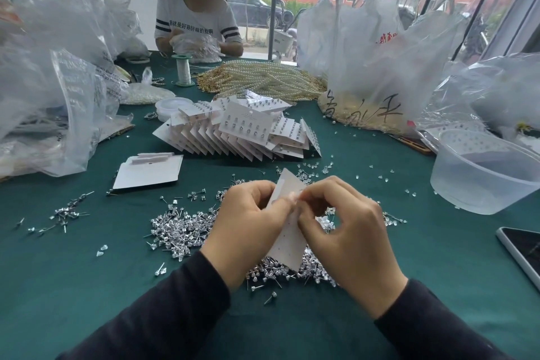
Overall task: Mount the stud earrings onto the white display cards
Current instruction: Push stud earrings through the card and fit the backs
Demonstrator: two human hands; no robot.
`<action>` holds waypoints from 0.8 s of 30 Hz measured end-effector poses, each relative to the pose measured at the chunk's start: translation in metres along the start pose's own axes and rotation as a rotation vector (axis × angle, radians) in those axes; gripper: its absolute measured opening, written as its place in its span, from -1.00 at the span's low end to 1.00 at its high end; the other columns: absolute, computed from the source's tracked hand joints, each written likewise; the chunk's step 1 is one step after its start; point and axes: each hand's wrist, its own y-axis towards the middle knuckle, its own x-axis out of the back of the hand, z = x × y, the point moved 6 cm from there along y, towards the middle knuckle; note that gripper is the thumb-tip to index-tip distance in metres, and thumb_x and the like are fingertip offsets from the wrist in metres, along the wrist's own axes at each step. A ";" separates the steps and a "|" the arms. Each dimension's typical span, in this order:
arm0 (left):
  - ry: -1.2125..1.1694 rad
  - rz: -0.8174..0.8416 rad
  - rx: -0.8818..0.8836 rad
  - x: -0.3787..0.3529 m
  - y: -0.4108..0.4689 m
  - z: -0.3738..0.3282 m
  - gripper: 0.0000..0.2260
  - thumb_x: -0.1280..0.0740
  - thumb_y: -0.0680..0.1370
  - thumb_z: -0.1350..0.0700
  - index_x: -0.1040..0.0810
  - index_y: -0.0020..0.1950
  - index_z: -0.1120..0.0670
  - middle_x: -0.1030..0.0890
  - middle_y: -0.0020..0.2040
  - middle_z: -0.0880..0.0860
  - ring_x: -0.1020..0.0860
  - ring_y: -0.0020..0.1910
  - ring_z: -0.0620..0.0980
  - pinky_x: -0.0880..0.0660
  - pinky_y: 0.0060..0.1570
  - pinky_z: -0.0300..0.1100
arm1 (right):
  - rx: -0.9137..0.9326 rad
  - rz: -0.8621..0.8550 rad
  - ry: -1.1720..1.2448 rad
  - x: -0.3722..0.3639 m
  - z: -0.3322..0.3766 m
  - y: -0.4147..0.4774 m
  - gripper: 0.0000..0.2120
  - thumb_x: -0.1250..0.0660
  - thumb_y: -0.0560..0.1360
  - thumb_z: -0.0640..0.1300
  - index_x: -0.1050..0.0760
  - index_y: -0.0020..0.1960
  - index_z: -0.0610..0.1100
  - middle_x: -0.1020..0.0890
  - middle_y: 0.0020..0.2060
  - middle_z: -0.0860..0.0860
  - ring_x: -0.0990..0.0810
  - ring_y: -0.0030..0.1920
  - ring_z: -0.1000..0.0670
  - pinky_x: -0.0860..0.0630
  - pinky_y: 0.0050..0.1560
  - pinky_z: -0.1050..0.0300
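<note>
Our left hand (248, 222) pinches the white display card (287, 245) by its left edge. Our right hand (347, 242) pinches the same card near its upper part, though we cannot tell whether a stud sits between those fingertips. The card stands tilted above the heap of stud earrings (181, 228), which spreads over the green tablecloth (87, 272) beneath our hands and to their left. Beyond the heap lies a fanned stack of filled cards (242, 134), with a pile of blank cards (146, 172) to its left. Small clear backs (327, 168) lie scattered on the right, near a clear plastic tub (479, 178). A phone (523, 251) lies at the right edge.
</note>
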 end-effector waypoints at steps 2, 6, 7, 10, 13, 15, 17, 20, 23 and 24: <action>-0.200 0.208 0.086 -0.007 0.002 -0.004 -0.64 -0.29 0.39 -0.13 -0.63 -0.20 0.17 -0.61 -0.26 0.09 -0.53 -0.28 0.00 -0.46 -0.30 -0.19 | -0.014 -0.050 0.022 0.008 -0.003 0.003 -0.96 -0.34 0.38 -0.31 -0.53 -0.23 -0.20 -0.56 -0.33 0.00 -0.50 -0.31 0.12 -0.44 -0.22 0.35; 0.470 0.163 -0.109 0.008 0.012 -0.003 -0.61 -0.19 0.45 -0.24 -0.55 0.10 -0.03 -0.59 0.02 -0.05 -0.50 -0.04 -0.21 -0.43 -0.05 -0.34 | -0.229 -0.176 0.153 0.024 -0.024 0.007 -0.89 -0.34 0.45 -0.31 -0.50 -0.16 -0.12 -0.58 -0.27 0.02 -0.55 -0.26 0.12 -0.48 -0.20 0.28; 0.818 0.126 -0.182 0.010 0.012 -0.002 -0.62 -0.23 0.44 -0.23 -0.51 0.15 -0.06 -0.52 0.05 -0.10 -0.43 0.03 -0.21 -0.37 0.06 -0.31 | -0.287 -0.192 0.196 0.027 -0.029 0.007 -0.86 -0.33 0.46 -0.33 -0.50 -0.16 -0.10 -0.57 -0.27 0.04 -0.55 -0.27 0.16 -0.47 -0.22 0.33; 1.151 0.219 -0.176 0.004 0.009 0.013 -0.66 -0.32 0.40 -0.22 -0.53 0.09 -0.10 -0.36 0.02 -0.12 -0.30 0.12 -0.12 -0.21 0.20 -0.14 | -0.442 -0.232 0.325 0.031 -0.039 0.008 -0.82 -0.30 0.48 -0.32 -0.50 -0.18 -0.06 -0.56 -0.29 0.05 -0.52 -0.31 0.23 -0.44 -0.27 0.42; 1.044 0.189 -0.178 0.002 0.010 0.012 -0.86 -0.36 0.43 -0.11 -0.54 -0.08 -0.09 -0.39 -0.02 -0.12 -0.34 0.12 -0.09 -0.23 0.20 -0.14 | -0.619 -0.216 0.508 0.027 -0.048 0.003 -0.87 -0.30 0.49 -0.26 -0.53 -0.18 -0.08 -0.59 -0.30 0.02 -0.54 -0.29 0.10 -0.50 -0.27 0.23; 0.967 0.151 -0.178 0.003 0.012 0.009 -0.91 -0.39 0.42 -0.05 -0.53 -0.18 -0.08 -0.43 -0.07 -0.12 -0.37 0.08 -0.08 -0.28 0.17 -0.15 | -0.726 -0.191 0.674 0.020 -0.050 0.000 -0.89 -0.28 0.50 -0.27 -0.54 -0.16 -0.13 -0.60 -0.31 0.00 -0.55 -0.30 0.06 -0.52 -0.30 0.19; 0.908 0.129 -0.174 0.005 0.012 0.006 -0.91 -0.41 0.41 -0.02 -0.53 -0.26 -0.09 -0.44 -0.16 -0.16 -0.40 0.01 -0.09 -0.30 0.05 -0.19 | -0.806 -0.155 0.809 0.014 -0.048 -0.002 -0.88 -0.25 0.50 -0.29 -0.54 -0.15 -0.16 -0.61 -0.32 0.00 -0.56 -0.33 0.07 -0.54 -0.34 0.21; 0.840 0.073 -0.168 0.011 0.013 0.000 -0.90 -0.42 0.40 -0.03 -0.58 -0.30 -0.09 -0.46 -0.30 -0.23 -0.42 -0.20 -0.22 -0.27 -0.14 -0.30 | -0.904 -0.108 0.956 0.009 -0.046 -0.004 -0.86 -0.22 0.50 -0.30 -0.54 -0.14 -0.18 -0.62 -0.34 -0.02 -0.56 -0.37 0.07 -0.52 -0.38 0.20; 0.683 0.013 -0.153 0.019 0.015 -0.005 -0.85 -0.42 0.41 -0.02 -0.62 -0.34 -0.01 -0.47 -0.53 -0.18 -0.42 -0.49 -0.27 -0.28 -0.44 -0.48 | -0.999 -0.030 1.057 0.004 -0.044 -0.007 -0.84 -0.19 0.52 -0.30 -0.54 0.00 -0.26 -0.63 -0.27 -0.08 -0.58 -0.32 0.02 -0.55 -0.40 0.21; 0.654 0.008 -0.153 0.020 0.015 -0.006 -0.81 -0.40 0.43 -0.01 -0.60 -0.35 0.03 -0.45 -0.56 -0.15 -0.40 -0.54 -0.25 -0.27 -0.49 -0.47 | -1.023 -0.003 1.080 0.002 -0.044 -0.008 -0.81 -0.19 0.53 -0.30 -0.52 0.06 -0.30 -0.62 -0.24 -0.11 -0.57 -0.29 -0.01 -0.56 -0.40 0.21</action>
